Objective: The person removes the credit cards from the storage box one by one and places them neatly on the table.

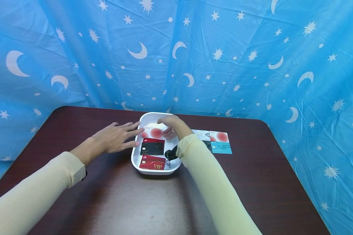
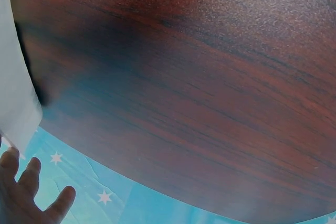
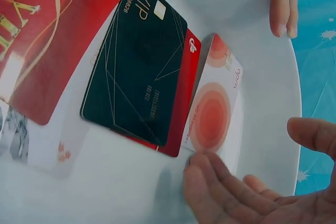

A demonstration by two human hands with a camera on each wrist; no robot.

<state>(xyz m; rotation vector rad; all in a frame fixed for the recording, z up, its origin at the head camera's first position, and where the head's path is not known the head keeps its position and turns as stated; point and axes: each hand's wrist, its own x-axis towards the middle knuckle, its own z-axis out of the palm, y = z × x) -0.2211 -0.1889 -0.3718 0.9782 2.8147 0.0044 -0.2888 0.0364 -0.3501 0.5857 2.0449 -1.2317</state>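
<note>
A white plastic tray (image 1: 134, 160) holds several cards. Among them are a red VIP card (image 1: 153, 162) at the near end, a black VIP card (image 1: 152, 148) overlapping another red card (image 1: 160, 141), and a white card with red circles (image 3: 212, 116) toward the far end. My left hand (image 1: 115, 137) touches the tray's left rim with spread, straight fingers. Inside the tray, my right hand (image 1: 174, 125) has its fingertips at the edge of the circle-patterned card. Its thumb stands apart from the fingers, and nothing is pinched between them.
Right of the tray, more cards lie on the dark wooden table (image 1: 111, 195): a white VIP card (image 1: 200, 133), one with a red circle (image 1: 220, 136), a teal VIP card (image 1: 221, 148) and a partly hidden dark one (image 1: 208, 145). A blue star-patterned curtain (image 1: 223, 65) hangs behind.
</note>
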